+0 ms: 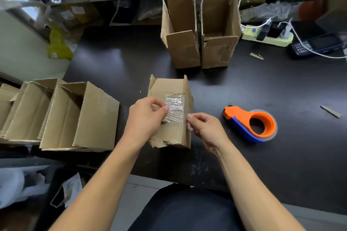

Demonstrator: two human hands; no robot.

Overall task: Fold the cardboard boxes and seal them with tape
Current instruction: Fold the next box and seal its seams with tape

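Head view: a person's two bare forearms reach forward over a dark table.
Left hand: fingers curled, thumb and forefinger pinching the left edge of a clear tape strip on the box top.
Right hand: fingers curled, fingertips pinching the strip's right end at the box's right edge.
Box: lies on the table between the hands, long side running away from the person, far flaps standing up; the wrinkled strip lies across its top, and the near-left corner is torn.
Dispenser: orange and blue, holding a clear roll, resting on the table just right of the right hand, apart from it.
Left boxes: several open boxes lying on their sides in a row at the table's left edge.
Far boxes: two upright, flaps open, touching side by side beyond the taped box.
Power strip: far right, with white cables plugged in; a dark handset lies beside it.
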